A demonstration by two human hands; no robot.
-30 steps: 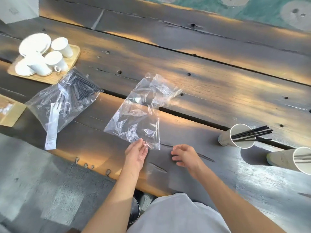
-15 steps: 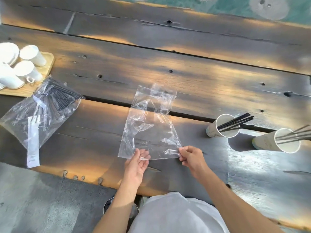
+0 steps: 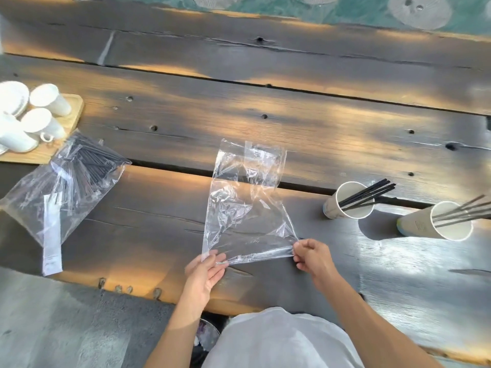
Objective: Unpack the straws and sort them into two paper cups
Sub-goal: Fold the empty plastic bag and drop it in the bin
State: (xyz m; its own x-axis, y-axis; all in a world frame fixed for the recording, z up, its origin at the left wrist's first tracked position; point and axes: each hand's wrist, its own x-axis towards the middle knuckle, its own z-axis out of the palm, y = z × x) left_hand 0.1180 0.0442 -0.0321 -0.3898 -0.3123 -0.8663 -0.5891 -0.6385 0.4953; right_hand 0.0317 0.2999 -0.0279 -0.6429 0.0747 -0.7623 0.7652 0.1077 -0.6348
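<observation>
there, at the far left of the table [image 3: 345, 134], a tray [image 3: 71, 120] carried white cups [image 3: 49, 99] and a stack of plates [image 3: 12, 98], the cups lying on their sides or upended, hard to tell which. just beside the tray lay a full bag [image 3: 61, 189], clear plastic, with a bundle of black straws [image 3: 93, 163] showing through its upper end and a white strip [image 3: 51, 245] running down to the table's near edge.

in the middle an empty bag [image 3: 244, 205] lay flat and crumpled across the gap between two planks. the left hand [image 3: 206, 274] had its near left corner pinched between thumb and fingers, the other fingers fairly straight and loose. the right hand [image 3: 313, 258] pinched the near right corner, its fingers curled in close around the plastic. between the two hands the bag's near edge was pulled into a taut, slightly bunched line, just off the wood.

well to the right stood two paper cups, close together but apart. the near cup [image 3: 348, 200] held several black straws [image 3: 369, 193] leaning out to the right. the far cup [image 3: 435, 221], by the frame's edge, held thin grey straws [image 3: 462, 212], also leaning right and running out of view.
</observation>
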